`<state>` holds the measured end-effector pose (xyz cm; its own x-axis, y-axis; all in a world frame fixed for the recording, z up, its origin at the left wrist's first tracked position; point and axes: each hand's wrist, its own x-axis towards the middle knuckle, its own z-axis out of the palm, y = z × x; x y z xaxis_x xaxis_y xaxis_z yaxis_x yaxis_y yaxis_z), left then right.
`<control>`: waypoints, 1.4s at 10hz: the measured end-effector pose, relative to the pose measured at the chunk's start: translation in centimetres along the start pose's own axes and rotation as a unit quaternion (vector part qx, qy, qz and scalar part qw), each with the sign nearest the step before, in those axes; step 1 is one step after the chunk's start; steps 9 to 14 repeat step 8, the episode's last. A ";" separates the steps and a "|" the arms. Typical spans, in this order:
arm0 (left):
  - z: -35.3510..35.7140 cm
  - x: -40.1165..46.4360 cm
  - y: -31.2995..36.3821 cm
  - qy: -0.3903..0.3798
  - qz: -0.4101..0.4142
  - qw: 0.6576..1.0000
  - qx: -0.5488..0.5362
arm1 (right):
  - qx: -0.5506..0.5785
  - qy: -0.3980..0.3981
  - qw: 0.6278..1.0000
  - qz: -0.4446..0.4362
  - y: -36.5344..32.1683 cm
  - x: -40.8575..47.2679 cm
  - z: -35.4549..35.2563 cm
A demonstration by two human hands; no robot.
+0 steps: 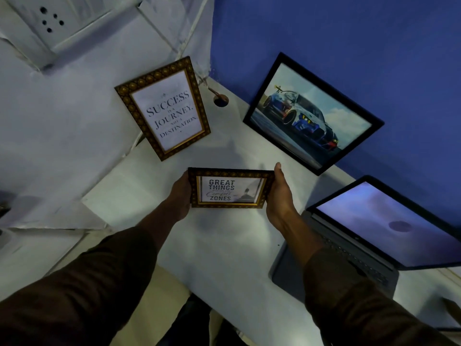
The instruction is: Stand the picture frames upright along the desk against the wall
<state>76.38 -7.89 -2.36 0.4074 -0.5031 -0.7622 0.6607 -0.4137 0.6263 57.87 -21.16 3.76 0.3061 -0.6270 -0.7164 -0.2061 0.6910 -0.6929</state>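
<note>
From my feed I count three picture frames and one laptop on the white desk [224,245]. Farthest left, the tall gold frame [163,108] stands upright in the corner, leaning back on the white wall [62,116]; its ornate beaded border holds a white print reading "Success is a journey, not a destination". Just right of it a round cable hole [221,100] opens in the desk top. In the middle, the left hand [180,196] and the right hand [280,193] clamp the short ends of the small gold frame [230,188], one hand on each side, fingers wrapped behind and the right thumb lying along the edge. I see it held landscape near the middle of the desk, well apart from either wall (whether its bottom edge touches the surface I cannot tell). Its border matches the tall one, and it holds a print reading "Great things… comfort zones" beside a small dark figure. Further right, the black frame [314,113] leans against the blue wall [349,41], holding a picture of a race car. At the far right the grey laptop [374,236] sits open, screen lit.
</note>
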 end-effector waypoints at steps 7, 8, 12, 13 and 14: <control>0.4 -1.3 -1.6 0.097 0.050 0.993 0.045 | -0.097 0.025 0.994 -0.034 1.2 -2.5 -2.8; 0.0 -2.6 -2.5 0.112 0.069 0.991 0.038 | -0.073 0.039 0.996 -0.034 2.3 -2.9 -4.5; 0.0 -2.6 -2.5 0.112 0.069 0.991 0.038 | -0.073 0.039 0.996 -0.034 2.3 -2.9 -4.5; 0.0 -2.6 -2.5 0.112 0.069 0.991 0.038 | -0.073 0.039 0.996 -0.034 2.3 -2.9 -4.5; 0.0 -2.6 -2.5 0.112 0.069 0.991 0.038 | -0.073 0.039 0.996 -0.034 2.3 -2.9 -4.5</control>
